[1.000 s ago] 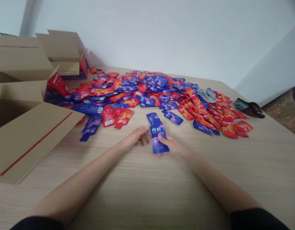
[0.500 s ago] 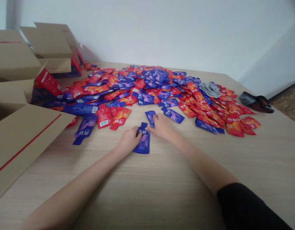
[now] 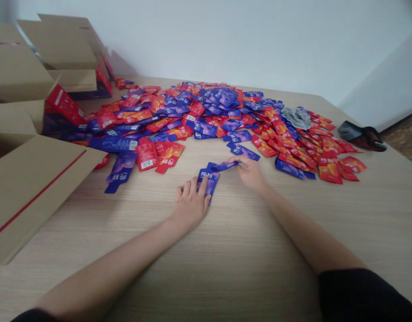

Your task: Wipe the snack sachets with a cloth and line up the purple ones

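Note:
A purple sachet (image 3: pixel 206 179) with white lettering lies flat on the table under the fingers of my left hand (image 3: pixel 191 203). Those fingers are spread on top of it, and the hand covers its lower left part. My right hand (image 3: pixel 251 172) is closed in a pinch on the right end of a second purple sachet (image 3: pixel 224 166). This one is tilted, seen nearly edge-on, and its left end overlaps the top of the first. Just behind my right hand, another purple sachet (image 3: pixel 242 150) lies on the table.
A wide heap of red and purple sachets (image 3: pixel 199 107) spreads across the back. Open cardboard boxes (image 3: pixel 35 188) stand at the left, flaps outward. A grey crumpled cloth (image 3: pixel 296 117) lies on the heap's right side. Near the right edge is a dark, shiny object (image 3: pixel 362 135).
My right hand has lifted the second sachet and moved right with it. My left hand has shifted from the first sachet's left edge onto its top; that sachet now lies slanted and farther right.

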Demonstrator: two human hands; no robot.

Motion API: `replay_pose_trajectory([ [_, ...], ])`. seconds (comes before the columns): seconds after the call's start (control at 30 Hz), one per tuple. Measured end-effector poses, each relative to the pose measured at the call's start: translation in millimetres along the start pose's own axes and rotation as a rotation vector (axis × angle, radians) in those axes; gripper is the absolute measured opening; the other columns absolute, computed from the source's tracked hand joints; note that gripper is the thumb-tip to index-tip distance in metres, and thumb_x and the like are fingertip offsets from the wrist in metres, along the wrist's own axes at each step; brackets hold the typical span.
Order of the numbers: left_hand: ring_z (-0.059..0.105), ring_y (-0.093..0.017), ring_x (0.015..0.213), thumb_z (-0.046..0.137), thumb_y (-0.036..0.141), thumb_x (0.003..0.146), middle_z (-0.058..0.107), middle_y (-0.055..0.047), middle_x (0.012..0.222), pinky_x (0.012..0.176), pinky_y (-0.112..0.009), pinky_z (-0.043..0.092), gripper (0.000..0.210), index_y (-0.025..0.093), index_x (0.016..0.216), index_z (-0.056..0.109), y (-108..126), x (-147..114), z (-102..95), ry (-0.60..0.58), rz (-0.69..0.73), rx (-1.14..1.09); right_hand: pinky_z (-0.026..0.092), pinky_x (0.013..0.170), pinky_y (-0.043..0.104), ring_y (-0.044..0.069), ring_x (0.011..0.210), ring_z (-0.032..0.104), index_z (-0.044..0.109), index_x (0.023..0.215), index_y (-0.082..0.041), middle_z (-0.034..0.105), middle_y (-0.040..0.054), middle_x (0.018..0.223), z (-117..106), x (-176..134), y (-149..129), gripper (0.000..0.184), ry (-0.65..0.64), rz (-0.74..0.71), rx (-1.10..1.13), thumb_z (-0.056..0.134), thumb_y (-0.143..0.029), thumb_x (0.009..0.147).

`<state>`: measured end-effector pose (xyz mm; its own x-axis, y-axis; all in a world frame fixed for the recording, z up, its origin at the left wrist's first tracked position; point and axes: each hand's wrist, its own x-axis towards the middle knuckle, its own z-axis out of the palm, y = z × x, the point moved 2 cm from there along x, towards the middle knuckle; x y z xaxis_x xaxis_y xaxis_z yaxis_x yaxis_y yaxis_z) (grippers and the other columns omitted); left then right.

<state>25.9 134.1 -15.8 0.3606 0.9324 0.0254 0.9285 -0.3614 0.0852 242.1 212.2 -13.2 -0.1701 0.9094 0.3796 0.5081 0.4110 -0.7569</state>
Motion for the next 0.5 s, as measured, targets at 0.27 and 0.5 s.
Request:
replay_pose_trajectory([
  [0.27, 0.011, -0.028, 0.15, 0.015, 0.038, 0.101, 0.015, -0.014, 0.162, 0.118, -0.051, 0.015, 0.061, 0.007, 0.154, 0.015, -10.7, 6.8, 5.6, -0.178, -0.045, -0.204, 0.034, 0.111, 0.046, 0.022, 0.129, 0.048, 0.076, 0.072, -0.023, 0.052, 0.0059, 0.136, 37.8, -13.2, -7.0, 0.035, -0.15, -0.029, 0.094, 0.048, -0.002, 0.078],
  [0.5, 0.006, -0.033, 0.15, 0.016, 0.046, 0.101, 0.007, -0.013, 0.163, 0.116, -0.058, 0.015, 0.065, 0.011, 0.156, 0.012, -3.8, 4.5, 10.7, -0.138, -0.068, -0.21, 0.025, 0.117, 0.051, 0.023, 0.147, 0.023, 0.049, 0.142, -0.024, 0.027, 0.0045, 0.16, 37.4, -41.8, -37.0, 0.051, -0.284, -0.07, -0.253, 0.038, -0.016, 0.093],
])
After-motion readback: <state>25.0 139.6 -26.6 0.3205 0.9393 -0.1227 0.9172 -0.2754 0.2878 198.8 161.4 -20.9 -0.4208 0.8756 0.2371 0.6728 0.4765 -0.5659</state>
